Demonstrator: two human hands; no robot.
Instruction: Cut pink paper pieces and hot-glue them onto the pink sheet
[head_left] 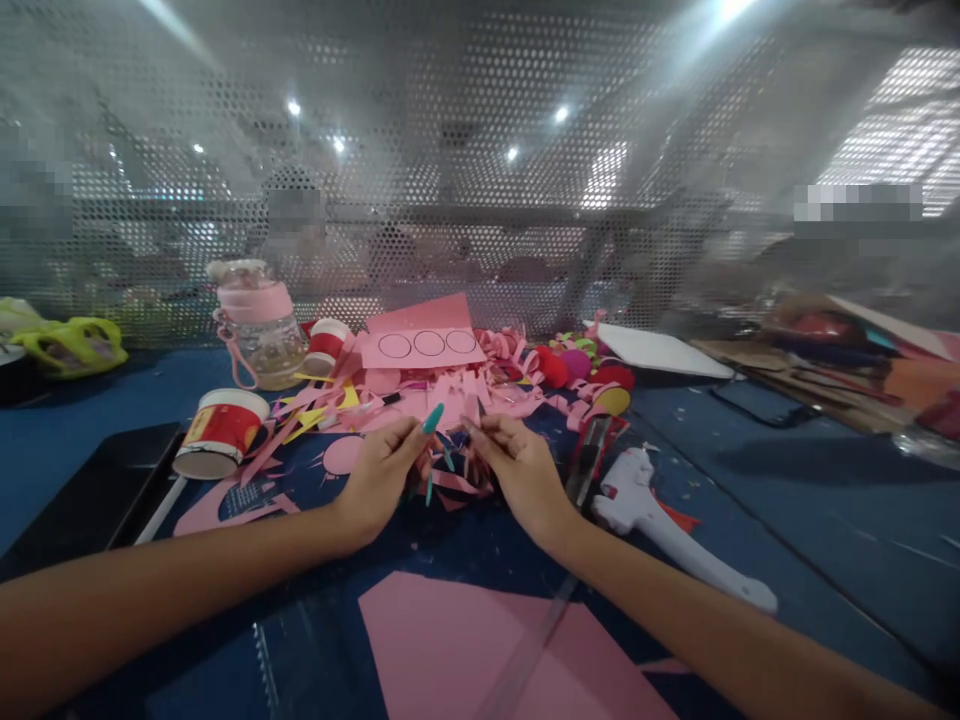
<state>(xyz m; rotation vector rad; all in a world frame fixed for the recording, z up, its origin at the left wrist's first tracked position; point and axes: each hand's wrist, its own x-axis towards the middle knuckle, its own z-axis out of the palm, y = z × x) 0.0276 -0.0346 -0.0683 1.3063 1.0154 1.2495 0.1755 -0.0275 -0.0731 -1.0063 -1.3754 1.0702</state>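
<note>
My left hand [379, 485] is closed, its thumb with a long teal nail pressed toward the curled fingers. Facing it, my right hand [529, 480] is pinched shut, thumb against the fingertips. What lies in either grip is too small and blurred to make out. Both hands hover just in front of a heap of pink paper scraps [450, 395]. Below them lies a pink paper sheet [480, 640], with a clear ruler [525, 650] across it. Behind the scraps, a pink card [427, 345] bears three drawn circles.
To the right lies a white glue gun [675, 540]. On the left are a red-and-white paper cup [221, 430], a dark flat object [97, 490] and a pink-topped bottle [255, 325]. Red pompoms [553, 368] sit behind the scraps. A perforated metal screen [465, 150] stands behind.
</note>
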